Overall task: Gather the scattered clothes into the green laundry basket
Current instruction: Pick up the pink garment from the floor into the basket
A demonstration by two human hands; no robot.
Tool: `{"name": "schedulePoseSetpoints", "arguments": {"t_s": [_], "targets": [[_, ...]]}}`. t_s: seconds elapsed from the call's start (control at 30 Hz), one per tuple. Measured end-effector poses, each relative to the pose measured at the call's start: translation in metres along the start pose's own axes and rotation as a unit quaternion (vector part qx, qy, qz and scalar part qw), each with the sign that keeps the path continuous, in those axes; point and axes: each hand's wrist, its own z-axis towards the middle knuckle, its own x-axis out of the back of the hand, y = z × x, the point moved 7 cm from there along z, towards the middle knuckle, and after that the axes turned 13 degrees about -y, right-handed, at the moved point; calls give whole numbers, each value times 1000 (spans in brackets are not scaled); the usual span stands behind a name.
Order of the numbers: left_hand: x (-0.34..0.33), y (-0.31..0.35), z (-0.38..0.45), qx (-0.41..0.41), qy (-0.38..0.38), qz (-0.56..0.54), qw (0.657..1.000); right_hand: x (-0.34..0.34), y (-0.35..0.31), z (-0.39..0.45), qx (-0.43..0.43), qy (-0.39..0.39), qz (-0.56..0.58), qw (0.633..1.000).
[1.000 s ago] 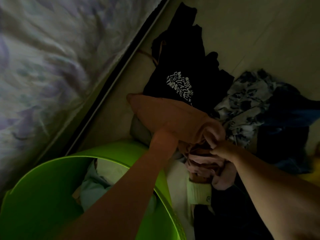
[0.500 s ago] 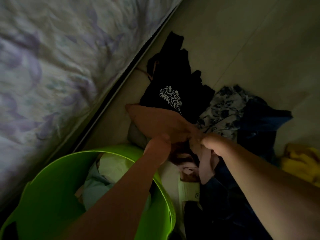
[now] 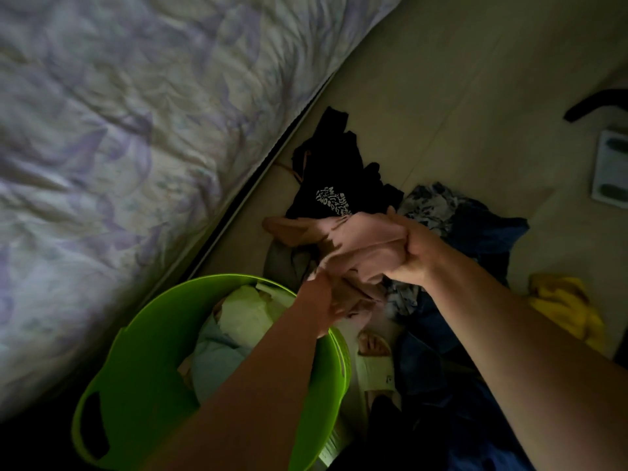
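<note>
A pink garment is bunched just above the clothes pile, right of the green laundry basket. My right hand grips its upper fold. My left hand reaches over the basket's rim and holds the garment's lower part. Pale clothes lie inside the basket. On the floor lie a black printed shirt, a floral garment, dark blue clothes and a yellow garment.
A bed with a pale purple-patterned cover fills the left side, its edge running diagonally past the basket. A white scale lies on the beige floor at far right. A foot in a pale slipper stands right of the basket.
My right hand has lifted the pink garment up off the pile, and my left hand has dropped to its lower part. The view has pulled back, showing more floor and the basket.
</note>
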Motion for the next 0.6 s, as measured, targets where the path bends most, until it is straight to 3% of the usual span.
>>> {"name": "schedulePoseSetpoints", "arguments": {"t_s": [0.1, 0.17, 0.23, 0.3, 0.37, 0.43, 0.5, 0.6], "targets": [[-22, -8, -3, 50, -79, -176, 980, -29, 2, -35, -33, -102, -103, 989], [-43, 13, -19, -1, -131, -236, 963, -31, 4, -59, -57, -112, -160, 979], [-47, 38, -41, -75, -110, -203, 970, -32, 16, -81, -127, -129, -239, 954], [-56, 52, -51, -117, -91, -85, 985, -29, 32, -101, -208, -150, -312, 915], [-69, 53, -59, -139, -123, -11, 983, -9, 41, -111, -238, -122, -358, 895], [-77, 50, -67, -157, -117, 45, 980, 9, 41, -110, -189, -90, -344, 915], [-85, 48, -83, -200, -88, 188, 958, 27, 24, -109, -75, -18, -268, 960], [-102, 26, -100, -223, -74, 425, 874, 48, 5, -106, 25, 55, -98, 993]]}}
